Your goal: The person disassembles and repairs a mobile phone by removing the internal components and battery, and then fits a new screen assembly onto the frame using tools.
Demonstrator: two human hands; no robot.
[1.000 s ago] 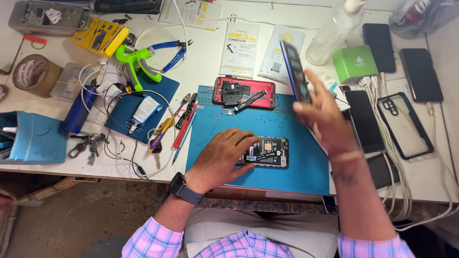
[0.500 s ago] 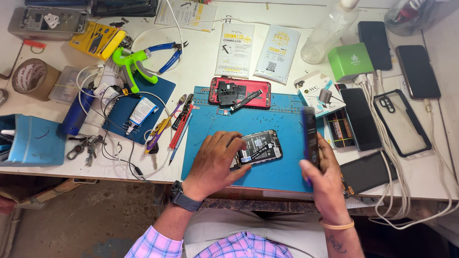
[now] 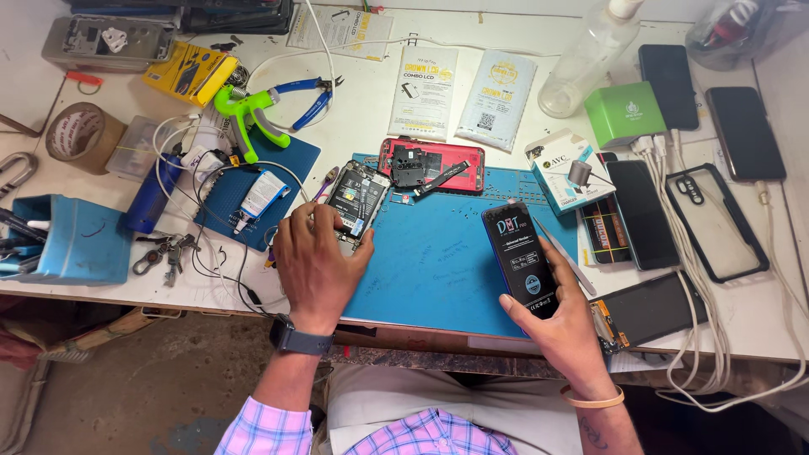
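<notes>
We hold a dark phone screen panel (image 3: 524, 259) in our right hand (image 3: 563, 324), fingers wrapped around its lower half, so that it stands tilted above the near right part of the blue work mat (image 3: 438, 261). Our left hand (image 3: 316, 261) lies palm down at the mat's left edge, its fingertips pressing on an opened phone body (image 3: 356, 200) with its circuit parts exposed; it seems to pin the body flat rather than grip it, though the hand covers the lower end. Just beyond, at the far edge of the mat, lies a red phone back (image 3: 431, 164). Right of the panel sits a small white box (image 3: 562, 173), and a green box (image 3: 624, 114) farther off. On the worktop (image 3: 362, 101) to the left lie a green hand tool (image 3: 244, 114) and a blue tray (image 3: 72, 240).
</notes>
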